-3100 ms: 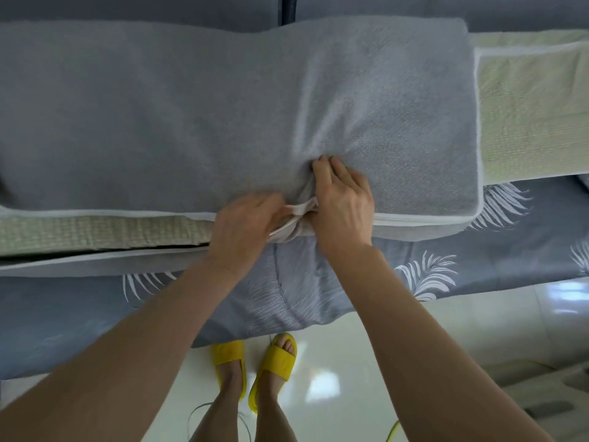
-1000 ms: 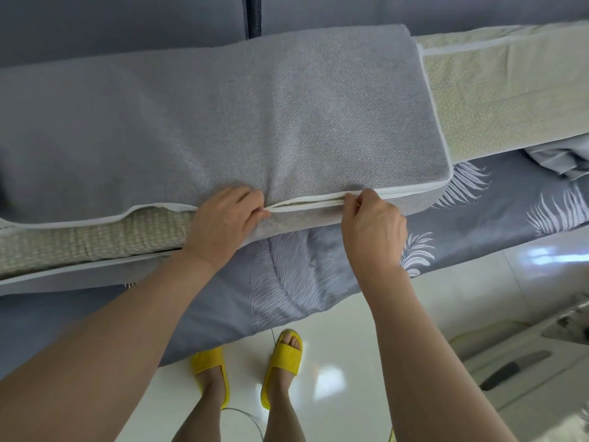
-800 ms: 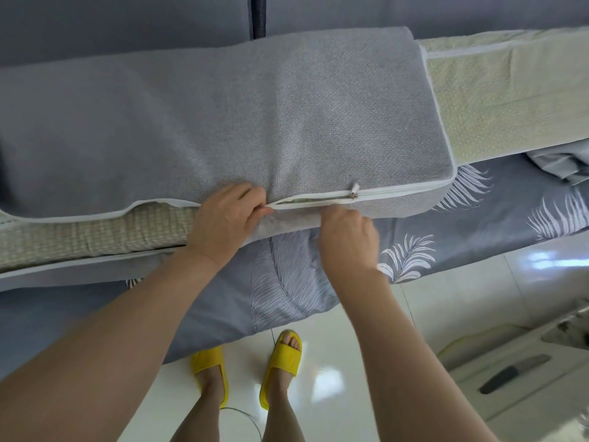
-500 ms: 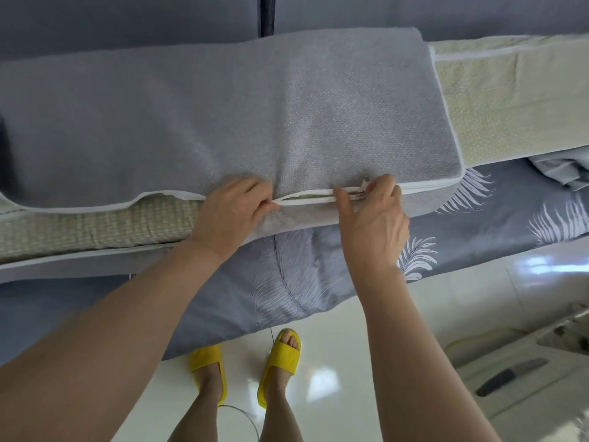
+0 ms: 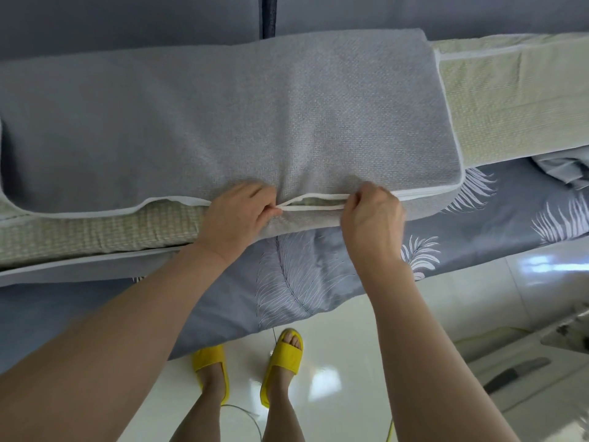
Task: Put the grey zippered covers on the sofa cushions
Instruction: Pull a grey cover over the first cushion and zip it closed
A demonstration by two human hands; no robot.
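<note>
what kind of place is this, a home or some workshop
Most likely a home living room: a grey sofa back behind, a grey cover partly over a green cushion, a feather-print sheet draped beneath, and yellow slippers on a glossy pale floor.

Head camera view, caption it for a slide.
The left hand pinches the grey cover's open edge while the right hand grips the zipper, green cushion partly exposed.

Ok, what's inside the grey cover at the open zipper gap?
The gap in the grey cover shows pale green woven cushion. Further right the closed cover hides it; the right hand hides the zipper pull.
</note>
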